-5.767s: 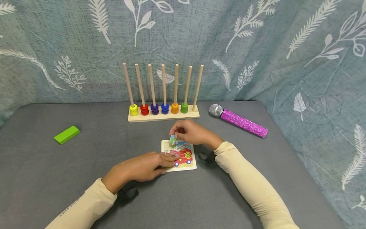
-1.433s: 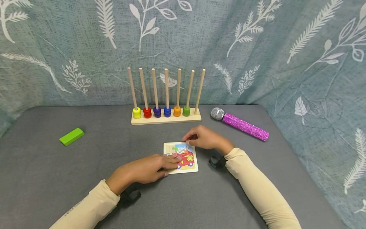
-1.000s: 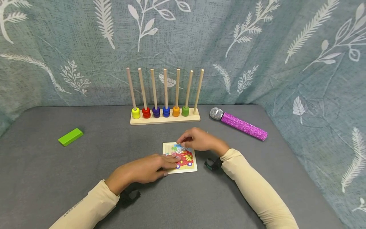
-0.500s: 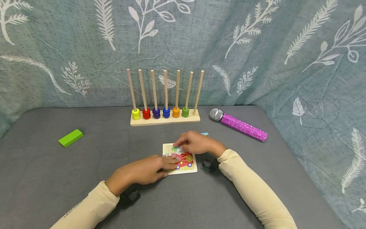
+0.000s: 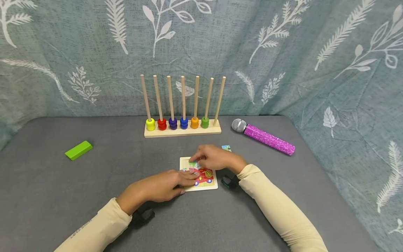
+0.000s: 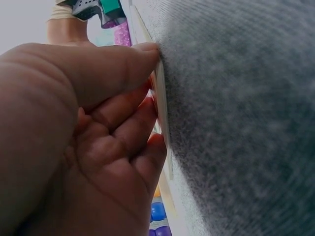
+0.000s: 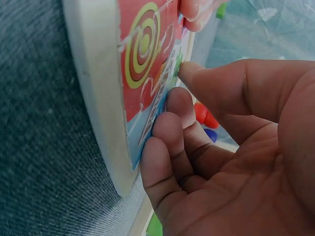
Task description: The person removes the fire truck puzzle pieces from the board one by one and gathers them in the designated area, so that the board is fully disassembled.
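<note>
We had the L hand (image 5: pixel 166 184) laid across the L part of the wooden fire-engine jigsaw (image 5: pixel 201 188), fingers fairly straight on the pic, thumb at the near edge; AFAICT it pressed rather than gripped. Our R hand (image 5: pixel 214 156) bent over the far side, thumb + fingertips touching around the printed ladder (image 7: pixel 160 98); whether they pinched a pc or just pressed, we couldn't tell. Key relation: a loose jigsaw pc (image 5: pixel 226 148) lay off the jigsaw, just beyond the R wrist, to the R of & farther out than the R fingertips, so the R hand was nearer by far. The jigsaw was approx. square; the loose pc's long axis we couldn't read b/c the R wrist hid its near end. L fingers covered part of the engine; L wrist cam saw the jigsaw edge-on only.
</note>
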A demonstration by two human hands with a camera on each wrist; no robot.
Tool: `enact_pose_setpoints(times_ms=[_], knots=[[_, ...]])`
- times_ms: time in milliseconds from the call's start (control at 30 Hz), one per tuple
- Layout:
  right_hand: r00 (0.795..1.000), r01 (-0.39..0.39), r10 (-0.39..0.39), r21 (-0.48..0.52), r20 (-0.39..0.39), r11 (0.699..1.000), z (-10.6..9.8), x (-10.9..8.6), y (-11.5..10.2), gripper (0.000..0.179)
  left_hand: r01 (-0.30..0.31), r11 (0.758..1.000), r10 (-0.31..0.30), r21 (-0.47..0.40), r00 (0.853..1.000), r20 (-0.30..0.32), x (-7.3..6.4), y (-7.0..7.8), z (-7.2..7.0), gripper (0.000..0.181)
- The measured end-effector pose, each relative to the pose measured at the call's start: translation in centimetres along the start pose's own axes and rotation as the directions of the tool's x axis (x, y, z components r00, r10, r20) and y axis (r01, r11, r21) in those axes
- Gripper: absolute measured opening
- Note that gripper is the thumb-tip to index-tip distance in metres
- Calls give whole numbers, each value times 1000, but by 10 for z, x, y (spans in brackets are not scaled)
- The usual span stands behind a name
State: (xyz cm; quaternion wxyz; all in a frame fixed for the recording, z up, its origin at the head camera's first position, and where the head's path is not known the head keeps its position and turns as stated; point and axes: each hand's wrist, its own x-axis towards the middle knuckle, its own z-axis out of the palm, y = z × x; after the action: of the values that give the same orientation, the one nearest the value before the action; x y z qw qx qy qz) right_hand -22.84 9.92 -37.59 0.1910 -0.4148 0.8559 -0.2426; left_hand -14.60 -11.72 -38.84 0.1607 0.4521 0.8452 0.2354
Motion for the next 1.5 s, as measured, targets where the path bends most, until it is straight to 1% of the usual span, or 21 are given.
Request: enact_pose_setpoints(times_ms=[233,500,600,700,800,933,1067,1333,1500], knots=[[999,31,-31,10,-30,999,3,-1,3,34,-3,1000,3,2,1000,-5,1,1,1,42],[997,52,-46,84,-67,995,3,-3,7,31,-15,1000,15,-2,1000,-23,2,3,0,41],[997,37,-29,107,-75,994,2,-3,9,28,-19,1000,19,1,999,-26,2,4,-1,41],[996,18,-4,157,-86,987,1,-2,11,23,-18,1000,18,-4,1000,-21,2,4,-1,41],[996,20,-1,208,-92,978,0,0,13,19,-11,1000,11,-14,1000,-15,2,4,-1,41],[997,23,-3,250,-79,968,-1,0,15,16,-17,1000,17,-13,1000,-23,2,3,0,41],[998,13,3,254,-62,967,-2,-1,16,14,-28,1000,27,-12,999,-32,3,3,1,41],[998,19,-3,249,-64,968,-4,-4,16,11,-21,1000,20,-18,999,-31,2,2,0,41],[998,22,-6,280,-57,960,-4,-6,16,10,-18,1000,18,-19,999,-31,1,1,1,41]])
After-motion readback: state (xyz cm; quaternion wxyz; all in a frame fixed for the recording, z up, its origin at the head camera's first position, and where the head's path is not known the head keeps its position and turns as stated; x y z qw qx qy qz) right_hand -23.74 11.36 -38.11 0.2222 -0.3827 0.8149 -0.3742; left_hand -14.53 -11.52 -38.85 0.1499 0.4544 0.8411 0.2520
